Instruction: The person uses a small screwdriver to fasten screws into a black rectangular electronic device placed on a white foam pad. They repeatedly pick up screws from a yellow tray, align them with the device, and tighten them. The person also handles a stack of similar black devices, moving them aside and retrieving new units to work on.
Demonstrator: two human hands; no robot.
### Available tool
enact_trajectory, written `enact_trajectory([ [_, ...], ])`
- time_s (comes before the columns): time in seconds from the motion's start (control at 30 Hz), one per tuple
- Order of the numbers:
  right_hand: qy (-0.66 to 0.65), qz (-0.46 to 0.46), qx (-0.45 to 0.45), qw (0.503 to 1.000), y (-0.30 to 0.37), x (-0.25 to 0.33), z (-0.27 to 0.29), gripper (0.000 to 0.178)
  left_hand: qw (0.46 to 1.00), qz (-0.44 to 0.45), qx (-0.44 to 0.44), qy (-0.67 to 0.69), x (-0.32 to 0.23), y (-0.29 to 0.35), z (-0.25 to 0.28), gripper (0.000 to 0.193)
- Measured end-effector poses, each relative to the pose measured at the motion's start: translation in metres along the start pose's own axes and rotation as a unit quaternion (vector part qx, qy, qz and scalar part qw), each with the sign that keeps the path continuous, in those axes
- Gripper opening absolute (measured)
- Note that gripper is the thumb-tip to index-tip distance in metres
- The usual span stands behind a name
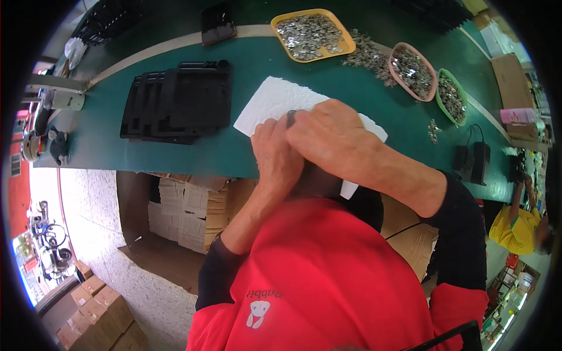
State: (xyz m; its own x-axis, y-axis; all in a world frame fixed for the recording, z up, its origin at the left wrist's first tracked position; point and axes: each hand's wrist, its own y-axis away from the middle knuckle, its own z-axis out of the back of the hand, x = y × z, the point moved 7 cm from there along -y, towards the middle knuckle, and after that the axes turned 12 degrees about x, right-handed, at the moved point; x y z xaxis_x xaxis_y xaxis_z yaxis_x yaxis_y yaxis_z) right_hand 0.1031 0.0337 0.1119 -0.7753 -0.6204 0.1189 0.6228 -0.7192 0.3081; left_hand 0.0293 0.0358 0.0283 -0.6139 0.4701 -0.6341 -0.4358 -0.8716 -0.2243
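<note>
My left hand and my right hand meet over a white foam block at the table's near edge. Both hands are closed, with the fingers curled. A small dark piece shows between them; its kind is hidden by the fingers. My right forearm comes across from the right, and its hand overlaps the left one. Left of the foam lies a row of overlapping black plastic housings. Below the hands is a dark area that I cannot make out.
Small shiny metal parts fill a yellow tray, a pink basket and a green basket; more parts lie loose between them. A black power adapter sits at right. Under the green table stands an open cardboard box.
</note>
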Motion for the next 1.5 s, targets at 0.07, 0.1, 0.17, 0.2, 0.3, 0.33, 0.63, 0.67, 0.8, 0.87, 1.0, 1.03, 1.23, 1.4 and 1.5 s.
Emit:
enact_trajectory([
  [0.07,0.042,-0.02,0.034,0.998,-0.009,0.005,-0.003,0.009,0.999,-0.004,0.012,-0.031,-0.006,-0.005,0.004,0.033],
  [0.1,0.043,-0.028,0.029,0.998,-0.009,0.005,-0.004,0.009,0.999,-0.012,0.012,-0.027,-0.008,-0.006,0.006,0.032],
  [0.17,0.051,-0.032,0.014,0.998,-0.012,0.008,-0.01,0.01,0.999,-0.018,0.003,-0.026,-0.006,-0.005,0.008,0.028],
  [0.2,0.038,-0.048,0.003,0.998,-0.01,0.004,-0.013,0.01,1.0,-0.006,-0.012,-0.018,-0.004,-0.003,0.008,0.028],
  [0.3,0.007,-0.11,-0.026,0.994,0.008,-0.016,-0.015,0.011,0.999,0.029,-0.033,0.021,0.002,-0.007,0.01,0.026],
  [0.33,-0.003,-0.141,-0.03,0.99,0.015,-0.019,-0.016,0.012,0.998,0.042,-0.02,0.042,0.004,-0.007,0.009,0.026],
  [0.63,-0.315,-0.207,-0.282,0.882,0.078,-0.093,-0.063,0.019,0.979,0.116,0.048,0.162,0.017,-0.009,0.006,0.023],
  [0.67,-0.347,-0.212,-0.301,0.863,0.079,-0.097,-0.075,0.02,0.975,0.131,0.061,0.171,0.017,-0.01,0.007,0.023],
  [0.8,-0.461,-0.235,-0.332,0.789,0.084,-0.104,-0.096,0.023,0.967,0.186,0.056,0.165,0.012,-0.016,0.009,0.025],
  [0.87,-0.501,-0.24,-0.337,0.76,0.087,-0.102,-0.098,0.024,0.97,0.178,0.04,0.162,0.014,-0.02,0.013,0.024],
  [1.0,-0.551,-0.228,-0.362,0.716,0.091,-0.102,-0.106,0.024,0.977,0.07,-0.05,0.194,-0.009,-0.038,0.064,0.01],
  [1.03,-0.565,-0.222,-0.366,0.706,0.092,-0.102,-0.11,0.024,0.979,0.017,-0.092,0.179,-0.033,-0.043,0.089,0.006],
  [1.23,-0.584,-0.201,-0.406,0.674,0.099,-0.103,-0.109,0.02,0.916,-0.323,-0.138,-0.195,-0.118,-0.03,0.094,0.022],
  [1.4,-0.595,-0.159,-0.381,0.69,0.094,-0.098,-0.102,0.015,0.94,-0.291,-0.019,-0.177,-0.078,0.027,0.022,0.032],
  [1.5,-0.549,-0.143,-0.342,0.749,0.093,-0.09,-0.097,0.013,0.958,-0.244,-0.002,-0.149,-0.058,0.04,-0.004,0.031],
])
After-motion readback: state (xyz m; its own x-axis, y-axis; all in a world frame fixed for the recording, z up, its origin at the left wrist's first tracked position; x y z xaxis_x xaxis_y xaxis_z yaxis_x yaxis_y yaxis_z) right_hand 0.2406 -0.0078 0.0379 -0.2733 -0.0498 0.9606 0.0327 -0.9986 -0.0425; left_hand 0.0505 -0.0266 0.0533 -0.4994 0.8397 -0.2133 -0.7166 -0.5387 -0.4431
